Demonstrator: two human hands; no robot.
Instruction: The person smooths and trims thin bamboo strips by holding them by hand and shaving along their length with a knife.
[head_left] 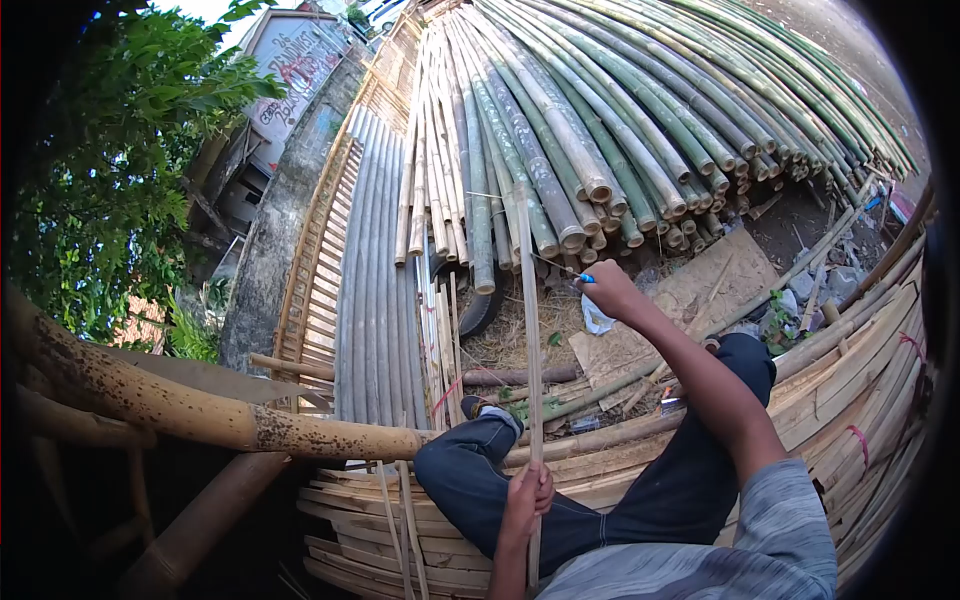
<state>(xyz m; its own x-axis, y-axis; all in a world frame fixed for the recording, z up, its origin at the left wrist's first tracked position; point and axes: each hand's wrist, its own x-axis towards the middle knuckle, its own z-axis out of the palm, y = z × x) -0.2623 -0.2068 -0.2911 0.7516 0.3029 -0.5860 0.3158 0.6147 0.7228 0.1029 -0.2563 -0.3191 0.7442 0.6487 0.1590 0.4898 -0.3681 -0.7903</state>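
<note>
My left hand (pixel 528 495) is wrapped round a long flat bamboo strip (pixel 531 330), low down near my lap. The strip stands nearly upright in front of me, its upper end near the stacked poles. Out ahead and to the right, my right hand (pixel 610 288) is closed on a thin tool with a blue handle (pixel 586 278). The tool's slim dark end points left toward the strip; whether it touches the strip I cannot tell, nor its exact kind. My jeans-clad legs (pixel 480 455) are spread on either side of the strip.
Large stacks of green bamboo poles (pixel 590 130) lie ahead. Split bamboo slats (pixel 820 410) are bundled beneath and beside me. A thick bamboo pole (pixel 200 415) crosses at left. Corrugated sheets (pixel 378 290), a bamboo ladder (pixel 318 270), a tyre (pixel 482 312) and cardboard (pixel 735 270) lie beyond.
</note>
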